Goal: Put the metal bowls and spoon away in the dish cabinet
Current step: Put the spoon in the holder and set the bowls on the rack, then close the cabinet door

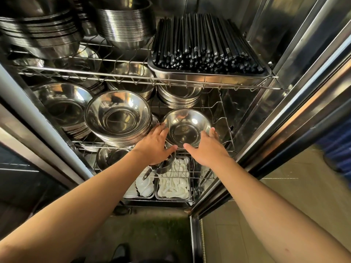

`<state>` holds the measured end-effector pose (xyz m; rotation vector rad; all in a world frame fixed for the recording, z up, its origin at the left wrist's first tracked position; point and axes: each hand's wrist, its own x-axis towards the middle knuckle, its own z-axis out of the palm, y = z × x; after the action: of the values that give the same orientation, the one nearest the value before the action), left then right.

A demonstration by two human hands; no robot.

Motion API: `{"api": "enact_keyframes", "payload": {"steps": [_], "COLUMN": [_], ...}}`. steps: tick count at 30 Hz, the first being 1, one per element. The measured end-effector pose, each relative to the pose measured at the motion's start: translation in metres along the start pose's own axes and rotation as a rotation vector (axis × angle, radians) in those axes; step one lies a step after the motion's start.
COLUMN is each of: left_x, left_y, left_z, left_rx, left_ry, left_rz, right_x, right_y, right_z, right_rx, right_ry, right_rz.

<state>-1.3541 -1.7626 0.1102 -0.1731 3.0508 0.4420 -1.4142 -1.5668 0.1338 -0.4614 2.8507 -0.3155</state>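
A shiny metal bowl (187,128) sits low at the front right of the cabinet's middle wire shelf (227,118). Both my hands grip it. My left hand (153,147) has its fingers on the left rim and its thumb under the front edge. My right hand (207,149) cups the right rim, thumb at the front. Just under my left palm is a small round metal piece with a handle (166,166), like a spoon or ladle. I cannot tell whether the hand holds it.
A tall stack of metal bowls (118,114) stands directly left of the held bowl, with more stacks (179,97) behind. The shelf above carries a tray of black chopsticks (205,40). Trays of white spoons (173,185) lie on the shelf below. The open steel door (284,111) is at right.
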Motion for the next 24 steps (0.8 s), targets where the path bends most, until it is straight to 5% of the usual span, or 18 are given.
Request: {"api": "enact_keyframes", "payload": {"steps": [11,24], "left_x": [-0.043,-0.189], "left_y": [0.003,0.036], "left_z": [-0.02,-0.065], "left_rx": [-0.072,-0.22], "left_ry": [0.069,0.154], "left_rz": [0.043,0.312], "right_x": [-0.037,-0.246], "right_y": [-0.004,-0.012], "right_z": [-0.021,-0.055], "right_rx": [-0.062,0.025], "right_ry": [0.073,0.361], "right_rz": [-0.127,-0.091]}}
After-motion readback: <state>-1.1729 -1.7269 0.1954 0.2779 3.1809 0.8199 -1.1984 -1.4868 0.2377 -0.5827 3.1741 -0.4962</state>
